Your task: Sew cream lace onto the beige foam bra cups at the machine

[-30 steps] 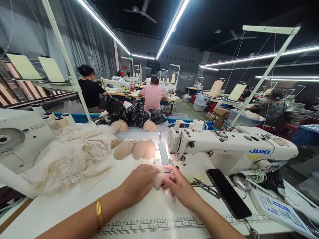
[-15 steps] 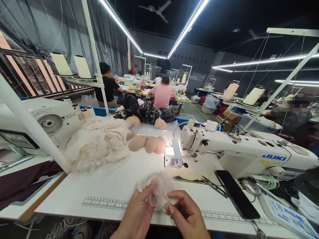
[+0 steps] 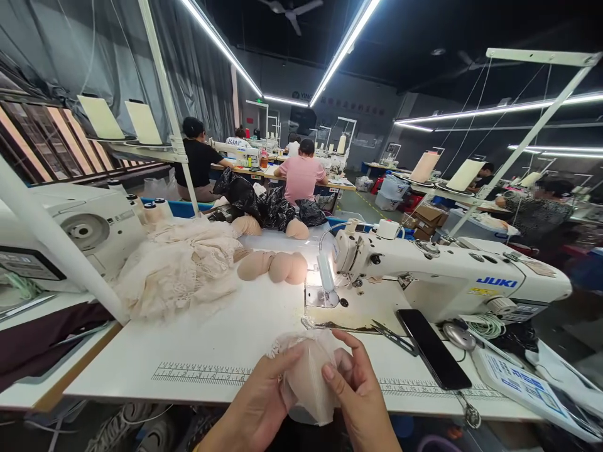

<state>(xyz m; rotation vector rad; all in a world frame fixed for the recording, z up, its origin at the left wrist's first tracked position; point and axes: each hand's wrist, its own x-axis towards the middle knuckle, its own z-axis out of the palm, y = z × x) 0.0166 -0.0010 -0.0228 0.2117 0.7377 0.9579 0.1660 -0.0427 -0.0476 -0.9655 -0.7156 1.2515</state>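
Between my two hands is a cream bra cup (image 3: 308,376) with sheer lace fabric along its upper edge, held above the front edge of the white table (image 3: 202,339). My left hand (image 3: 264,392) grips its left side, thumb on the near face. On the other side my right hand (image 3: 355,389) pinches the cup with its thumb in front; the fingers behind are partly hidden by the fabric. Beyond the hands stands a white sewing machine (image 3: 438,270), its lamp lighting the needle plate (image 3: 321,296). Several beige bra cups (image 3: 287,267) lie left of the needle.
A heap of cream lace (image 3: 179,263) covers the table's left rear. Thread snips (image 3: 394,338) and a black phone (image 3: 433,348) lie to the right. A printed ruler (image 3: 202,371) runs along the front edge. Black plastic bags (image 3: 277,210) and seated people (image 3: 303,172) are farther back.
The fabric in my hands has been turned and spread, so the smooth cup face now shows. My right fingers have shifted up along its side. The view has tilted slightly.
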